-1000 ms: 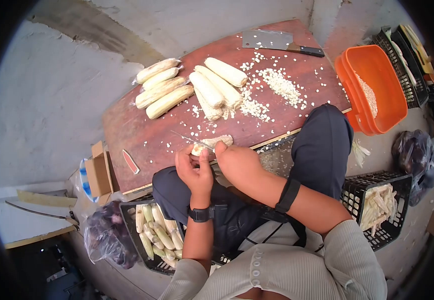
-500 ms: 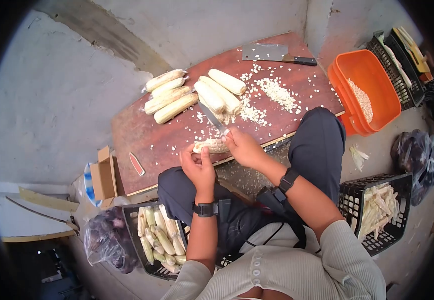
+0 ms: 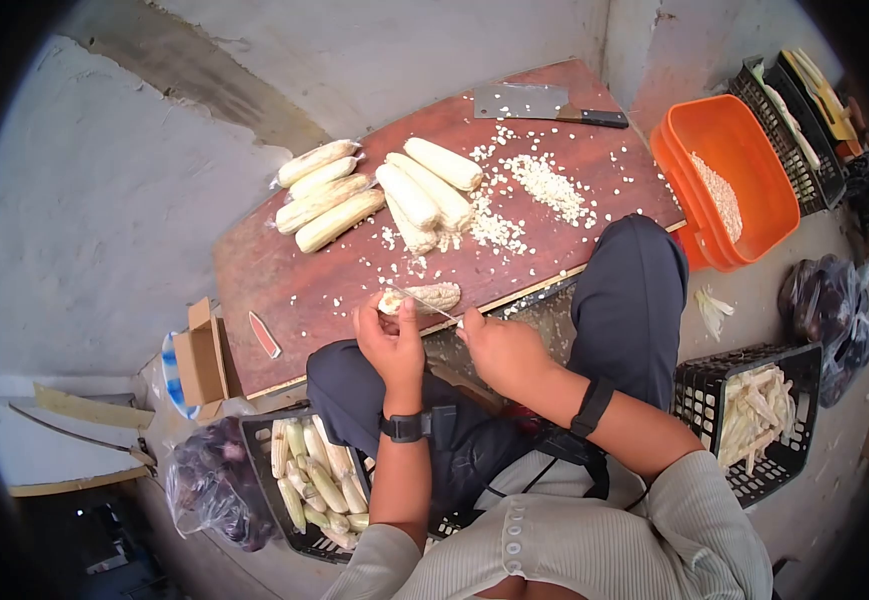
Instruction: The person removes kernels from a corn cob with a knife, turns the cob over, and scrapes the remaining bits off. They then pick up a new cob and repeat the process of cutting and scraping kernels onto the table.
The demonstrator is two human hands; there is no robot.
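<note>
My left hand [image 3: 390, 340] is closed round the left end of a partly stripped corn cob [image 3: 437, 296] at the table's front edge. The fist of my right hand [image 3: 504, 348] grips a small knife [image 3: 424, 302], whose thin blade lies across the cob near my left fingers. Whole pale cobs [image 3: 439, 190] lie in two groups behind my hands on the red-brown table [image 3: 354, 275]. Loose kernels [image 3: 546, 187] are heaped and scattered to their right.
A cleaver [image 3: 544, 103] lies at the table's back. An orange bucket [image 3: 674, 165] with kernels stands right. Black crates with cobs [image 3: 254, 480] and husks [image 3: 694, 385] flank my legs. A red-edged piece [image 3: 264, 335] lies at the left.
The knife has swung down from pointing at the cobs behind to lying across the held cob. My right hand has moved down and right, off the cob's end.
</note>
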